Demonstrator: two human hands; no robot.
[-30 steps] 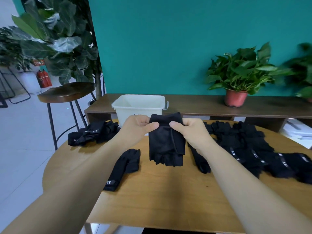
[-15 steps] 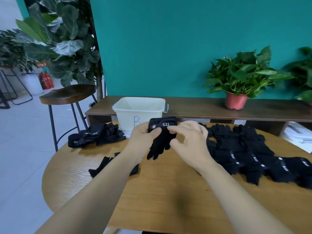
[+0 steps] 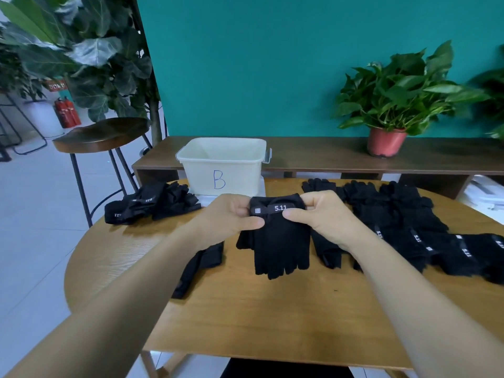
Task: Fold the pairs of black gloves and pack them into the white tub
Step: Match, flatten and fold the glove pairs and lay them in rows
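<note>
Teal wall [image 3: 272, 64] behind, a round wooden surface [image 3: 272, 309] in front, and the white tub [image 3: 223, 170] at its far edge, marked B, with no gloves showing inside from this angle. Half a second ago the held piece was bunched narrow between the hands. Now the black glove [image 3: 281, 246] hangs spread flat just in front of the tub, its 5.11 cuff tab facing the camera. The left hand [image 3: 229, 216] and right hand [image 3: 321, 216] each pinch a corner of the cuff, so both grips are clamped on it. I judge it squared up and ready to fold, with nothing packed yet. A dark edge at its left may be its partner, but I cannot tell.

Count:
- one tub
- one glove held
- one loose glove [image 3: 199, 263] under the left forearm
- one more glove [image 3: 326, 252] by the right wrist
- one heap [image 3: 152, 203] left of the tub
- one wide spread [image 3: 403, 219] at right, too overlapped to count
</note>
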